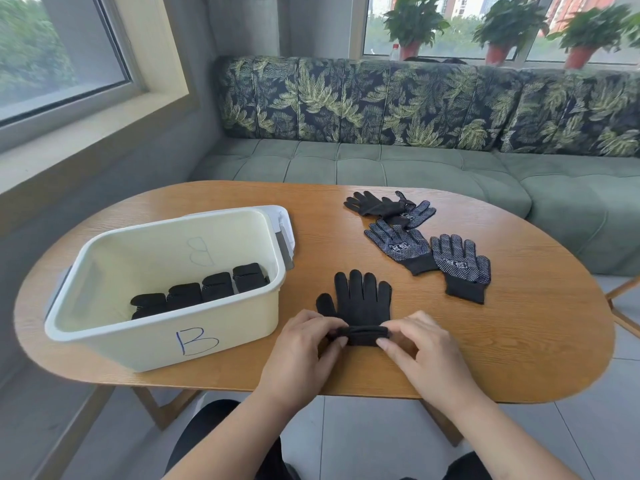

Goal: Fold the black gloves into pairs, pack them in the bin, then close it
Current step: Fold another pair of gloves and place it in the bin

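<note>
A black glove pair lies flat on the table in front of me, fingers pointing away. Its cuff is rolled up at the near end. My left hand pinches the cuff's left end and my right hand pinches its right end. A cream bin marked "B" stands open to the left, with several folded black glove bundles in a row inside. Several loose black gloves, some with white dots, lie at the back right.
The bin's lid lies behind the bin against its far right corner. The oval wooden table has a green sofa behind it. A wooden chair leg shows at the right edge.
</note>
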